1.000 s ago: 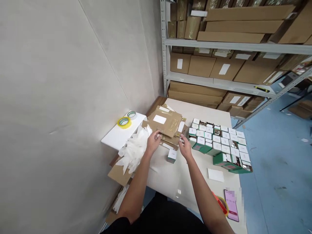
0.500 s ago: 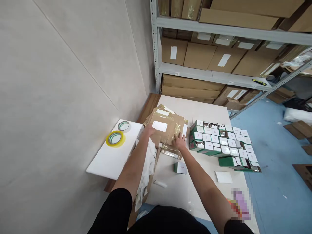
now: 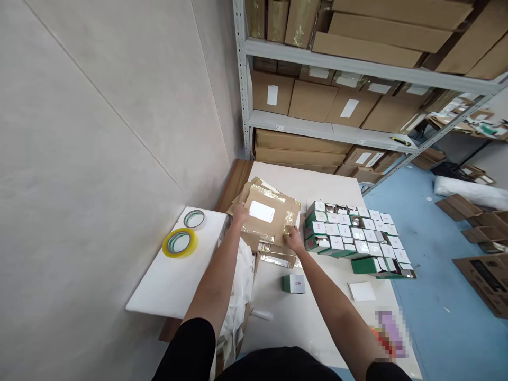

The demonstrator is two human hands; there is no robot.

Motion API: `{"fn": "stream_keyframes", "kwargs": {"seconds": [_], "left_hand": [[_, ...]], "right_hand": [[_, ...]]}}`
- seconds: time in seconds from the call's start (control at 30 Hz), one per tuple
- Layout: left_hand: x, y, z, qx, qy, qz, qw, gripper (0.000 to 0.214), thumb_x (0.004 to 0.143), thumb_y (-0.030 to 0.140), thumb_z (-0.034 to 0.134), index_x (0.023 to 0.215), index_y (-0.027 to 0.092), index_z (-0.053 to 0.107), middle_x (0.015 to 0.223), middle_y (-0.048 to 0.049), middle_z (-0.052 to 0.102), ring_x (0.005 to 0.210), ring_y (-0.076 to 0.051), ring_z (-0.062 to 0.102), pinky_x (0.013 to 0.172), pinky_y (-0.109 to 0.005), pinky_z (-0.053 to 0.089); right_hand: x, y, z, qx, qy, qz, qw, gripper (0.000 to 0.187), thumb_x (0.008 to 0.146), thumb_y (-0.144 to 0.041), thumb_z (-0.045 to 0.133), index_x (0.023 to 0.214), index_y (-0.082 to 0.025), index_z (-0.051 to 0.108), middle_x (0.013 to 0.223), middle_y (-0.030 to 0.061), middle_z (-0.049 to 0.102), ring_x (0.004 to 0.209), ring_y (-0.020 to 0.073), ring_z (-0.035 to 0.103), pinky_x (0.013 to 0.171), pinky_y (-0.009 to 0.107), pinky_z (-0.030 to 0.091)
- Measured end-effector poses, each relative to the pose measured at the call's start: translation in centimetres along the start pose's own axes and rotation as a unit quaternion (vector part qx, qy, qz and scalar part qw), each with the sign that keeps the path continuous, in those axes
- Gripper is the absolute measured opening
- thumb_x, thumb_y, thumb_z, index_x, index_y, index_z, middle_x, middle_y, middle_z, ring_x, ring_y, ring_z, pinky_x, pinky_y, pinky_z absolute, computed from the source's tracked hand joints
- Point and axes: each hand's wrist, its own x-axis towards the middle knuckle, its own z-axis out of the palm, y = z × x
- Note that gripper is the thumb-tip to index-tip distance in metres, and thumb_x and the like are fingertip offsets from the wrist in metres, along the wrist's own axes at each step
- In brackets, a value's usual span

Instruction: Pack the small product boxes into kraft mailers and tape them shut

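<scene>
A flattened brown cardboard box with a white label and shiny tape tops a stack of flattened cartons at the far left of the white table. My left hand grips its left edge. My right hand pinches its near right corner. The box is tilted up a little off the stack. A single small green-and-white box lies on the table just in front of my right hand.
Rows of small green-and-white boxes fill the table's right side. A white card lies near them. Two tape rolls sit on a white board at left. White plastic bags hang beside my left arm. Shelving with cartons stands behind.
Both hands reached forward from the table's middle to the cardboard stack and took hold of the top flattened box. The camera view shifted forward and down.
</scene>
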Motion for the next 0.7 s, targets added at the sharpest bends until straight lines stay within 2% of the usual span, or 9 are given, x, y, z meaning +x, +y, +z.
{"fn": "stream_keyframes", "kwargs": {"seconds": [0.07,0.2,0.4,0.47,0.57,0.7], "left_hand": [[-0.4,2.1,-0.3,0.027,-0.008,0.0,1.0,0.029,0.083,0.027,0.067,0.11,0.019,0.073,0.108,-0.014,0.077,0.106,-0.033,0.07,0.094,-0.042,0.051],[-1.9,6.9,-1.2,-0.028,-0.035,0.073,0.996,0.031,0.09,0.022,0.058,0.118,0.02,0.069,0.115,-0.0111,0.075,0.106,-0.027,0.07,0.096,-0.038,0.051],[-6.0,12.8,-1.2,-0.122,-0.028,0.15,0.981,0.029,0.091,0.02,0.055,0.117,0.021,0.068,0.12,-0.0107,0.074,0.111,-0.023,0.069,0.099,-0.037,0.052],[-7.8,14.2,-0.7,-0.135,-0.014,0.163,0.977,0.03,0.09,0.019,0.056,0.118,0.02,0.067,0.119,-0.011,0.074,0.111,-0.023,0.07,0.1,-0.037,0.052],[-11.2,15.7,0.4,-0.131,0.009,0.169,0.977,0.032,0.09,0.019,0.056,0.12,0.02,0.067,0.114,-0.0105,0.075,0.108,-0.024,0.071,0.099,-0.037,0.052],[-17.6,16.1,2.7,-0.087,0.032,0.158,0.983,0.033,0.088,0.024,0.062,0.12,0.02,0.066,0.112,-0.0121,0.075,0.109,-0.027,0.071,0.1,-0.041,0.052]], "right_hand": [[0.4,0.7,-0.9,0.105,0.064,0.02,0.992,0.062,0.084,-0.033,0.053,0.143,-0.016,0.056,0.136,0.0151,0.064,0.121,0.0272,0.063,0.103,0.041,0.05],[0.9,1.3,-4.4,0.23,0.17,0.085,0.955,0.073,0.081,-0.042,0.053,0.147,-0.011,0.049,0.117,0.0147,0.072,0.106,0.0282,0.069,0.092,0.041,0.055],[-0.3,1.0,-12.6,0.359,0.236,0.047,0.902,0.068,0.075,-0.054,0.061,0.128,-0.013,0.062,0.096,0.009,0.075,0.083,0.0244,0.069,0.075,0.036,0.056],[-1.5,1.3,-15.3,0.391,0.25,0.026,0.885,0.068,0.071,-0.055,0.067,0.125,-0.014,0.063,0.093,0.0078,0.075,0.081,0.0241,0.068,0.075,0.037,0.056],[-3.8,2.5,-18.9,0.402,0.27,0.003,0.875,0.065,0.069,-0.054,0.072,0.12,-0.016,0.066,0.089,0.0064,0.074,0.08,0.0241,0.068,0.076,0.038,0.056],[-8.0,5.5,-22.2,0.398,0.288,-0.001,0.871,0.062,0.067,-0.054,0.073,0.116,-0.017,0.066,0.089,0.0063,0.073,0.077,0.0232,0.067,0.074,0.038,0.056]]}}
